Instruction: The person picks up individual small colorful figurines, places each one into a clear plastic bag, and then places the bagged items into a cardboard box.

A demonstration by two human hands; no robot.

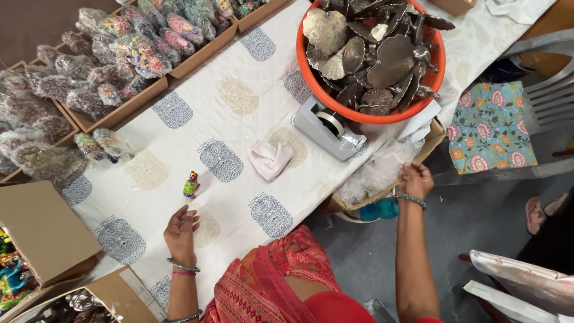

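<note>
My left hand (181,231) rests on the white printed tablecloth (239,128), fingers loosely curled, holding nothing. A small colourful figurine (191,185) stands upright just beyond its fingertips, not touching. My right hand (415,179) reaches off the table's right edge into a cardboard box (435,139) of clear plastic wrapping (376,173); its fingers are closed on the plastic. A pink folded cloth (270,158) lies in the middle of the table.
A grey tape dispenser (328,128) sits beside an orange tub (439,66) full of dark metal pieces. Trays of wrapped figurines (107,60) line the far left. Cardboard boxes (42,230) stand at near left. A floral cushioned chair (490,125) is at right.
</note>
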